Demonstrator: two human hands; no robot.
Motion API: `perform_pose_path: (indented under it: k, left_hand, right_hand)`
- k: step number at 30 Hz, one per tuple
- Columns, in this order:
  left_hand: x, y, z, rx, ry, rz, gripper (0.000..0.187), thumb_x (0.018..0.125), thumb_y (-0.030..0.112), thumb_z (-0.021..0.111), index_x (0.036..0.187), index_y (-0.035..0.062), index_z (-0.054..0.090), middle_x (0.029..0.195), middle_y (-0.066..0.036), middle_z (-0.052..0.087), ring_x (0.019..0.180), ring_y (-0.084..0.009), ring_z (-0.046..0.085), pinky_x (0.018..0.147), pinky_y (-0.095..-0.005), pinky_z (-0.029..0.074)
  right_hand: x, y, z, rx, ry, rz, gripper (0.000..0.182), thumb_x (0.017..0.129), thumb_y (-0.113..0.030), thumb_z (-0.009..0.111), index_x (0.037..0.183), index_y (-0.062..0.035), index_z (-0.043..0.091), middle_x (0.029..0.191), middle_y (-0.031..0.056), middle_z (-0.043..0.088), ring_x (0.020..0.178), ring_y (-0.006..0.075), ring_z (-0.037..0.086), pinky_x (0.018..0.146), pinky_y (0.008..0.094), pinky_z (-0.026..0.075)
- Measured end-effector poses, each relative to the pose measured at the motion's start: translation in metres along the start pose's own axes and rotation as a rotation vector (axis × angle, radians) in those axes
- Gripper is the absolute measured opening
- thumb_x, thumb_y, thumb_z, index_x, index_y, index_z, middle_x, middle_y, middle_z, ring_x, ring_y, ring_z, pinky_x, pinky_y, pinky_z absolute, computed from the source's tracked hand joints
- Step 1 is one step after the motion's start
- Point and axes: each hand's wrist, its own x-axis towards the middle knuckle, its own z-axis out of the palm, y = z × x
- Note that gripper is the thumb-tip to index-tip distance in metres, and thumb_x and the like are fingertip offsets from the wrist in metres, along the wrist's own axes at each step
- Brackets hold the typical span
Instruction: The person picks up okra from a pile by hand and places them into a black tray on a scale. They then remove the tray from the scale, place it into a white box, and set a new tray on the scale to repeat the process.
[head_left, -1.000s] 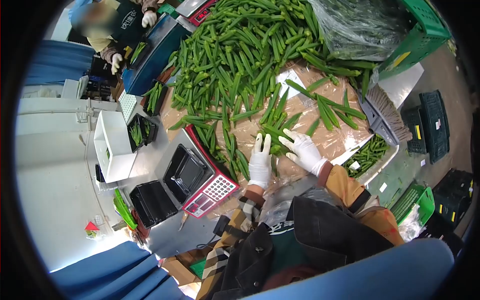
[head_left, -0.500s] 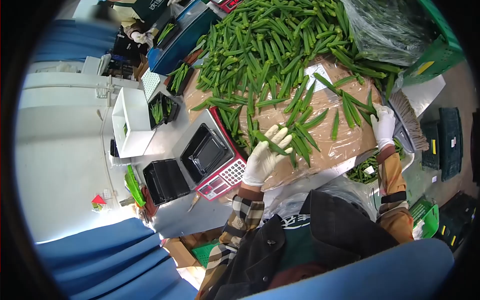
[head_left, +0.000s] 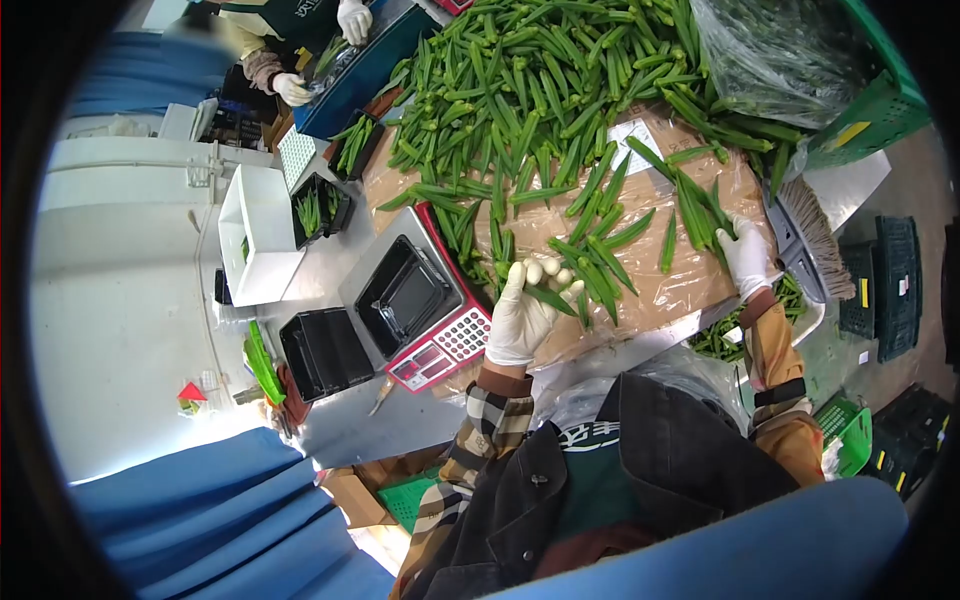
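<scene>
A large heap of green okra point(head_left: 540, 80) covers the far part of a plastic-wrapped cardboard surface point(head_left: 650, 290), with loose pods nearer me. My left hand point(head_left: 530, 312), in a white glove, is curled around an okra pod point(head_left: 550, 299) beside the red scale point(head_left: 440, 350). My right hand point(head_left: 744, 258), also gloved, is at the right side of the cardboard, its fingers at the lower end of some okra pods point(head_left: 700, 210); whether it grips one is hard to tell. An empty black tray point(head_left: 405, 295) lies on the scale.
Another black tray point(head_left: 325, 352) stands left of the scale. Filled trays point(head_left: 320, 208) are beside a white box point(head_left: 258, 235). A brush point(head_left: 815, 235) and green crate point(head_left: 870, 120) are at the right. Across the table, a co-worker's gloved hands point(head_left: 292, 88) are near a blue bin point(head_left: 375, 75).
My left hand's fingers have curled in around the pod. My right hand has moved slightly left and down. The co-worker's hands have shifted, and both now show.
</scene>
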Motion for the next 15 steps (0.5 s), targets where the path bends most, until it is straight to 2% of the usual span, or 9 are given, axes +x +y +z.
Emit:
perform_pose_path:
  k: [1, 7, 10, 13, 14, 15]
  left_hand:
    - [-0.001, 0.002, 0.003, 0.033, 0.019, -0.021, 0.026, 0.104, 0.034, 0.052, 0.1, 0.0096, 0.059, 0.114, -0.006, 0.06, 0.113, -0.0248, 0.058, 0.108, -0.0496, 0.043]
    - [-0.002, 0.003, 0.027, 0.227, 0.005, 0.021, 0.021, 0.101, 0.03, 0.057, 0.105, 0.0092, 0.061, 0.121, -0.009, 0.062, 0.119, -0.0263, 0.059, 0.114, -0.05, 0.038]
    - [-0.001, 0.001, 0.034, 0.252, 0.059, 0.035, 0.017, 0.1, 0.024, 0.058, 0.104, 0.0085, 0.061, 0.117, -0.008, 0.063, 0.113, -0.0247, 0.061, 0.11, -0.0479, 0.042]
    - [0.013, -0.022, 0.023, 0.304, 0.2, 0.027, 0.012, 0.098, 0.016, 0.058, 0.103, 0.0062, 0.062, 0.116, -0.007, 0.062, 0.107, -0.0208, 0.061, 0.105, -0.0416, 0.045]
    - [0.017, -0.04, 0.027, 0.452, 0.129, -0.085, 0.017, 0.096, 0.011, 0.057, 0.11, 0.0012, 0.06, 0.113, -0.006, 0.063, 0.102, -0.0167, 0.06, 0.101, -0.0348, 0.046]
    - [0.01, -0.065, 0.037, 0.71, -0.002, -0.096, 0.032, 0.096, 0.012, 0.059, 0.125, -0.0002, 0.053, 0.123, -0.009, 0.058, 0.111, -0.0174, 0.057, 0.103, -0.0334, 0.044]
  right_hand:
    - [-0.002, -0.002, 0.006, 0.007, -0.024, -0.007, 0.036, 0.082, -0.014, 0.071, 0.117, -0.0031, 0.068, 0.108, 0.0214, 0.069, 0.102, 0.0367, 0.065, 0.091, 0.04, 0.05]
    - [-0.01, -0.02, 0.02, 0.057, -0.059, -0.033, 0.037, 0.082, -0.013, 0.071, 0.118, -0.0048, 0.068, 0.11, 0.0196, 0.068, 0.103, 0.0362, 0.064, 0.092, 0.0387, 0.05]
    - [-0.011, -0.023, 0.019, 0.094, -0.073, -0.031, 0.036, 0.085, -0.008, 0.069, 0.119, -0.0005, 0.066, 0.107, 0.0171, 0.07, 0.099, 0.03, 0.067, 0.09, 0.0348, 0.051]
    - [0.007, 0.015, 0.028, 0.631, -0.327, 0.124, 0.033, 0.088, -0.001, 0.067, 0.119, 0.0058, 0.063, 0.105, 0.0126, 0.071, 0.094, 0.0192, 0.066, 0.086, 0.0291, 0.051]
    - [0.017, 0.027, 0.023, 0.601, -0.353, 0.097, 0.032, 0.089, 0.004, 0.064, 0.12, 0.0103, 0.061, 0.103, 0.0098, 0.07, 0.091, 0.0121, 0.063, 0.081, 0.025, 0.051]
    - [0.027, 0.031, 0.015, 0.571, -0.346, 0.064, 0.033, 0.089, 0.003, 0.065, 0.121, 0.0102, 0.06, 0.103, 0.0101, 0.07, 0.089, 0.0121, 0.063, 0.08, 0.0252, 0.051]
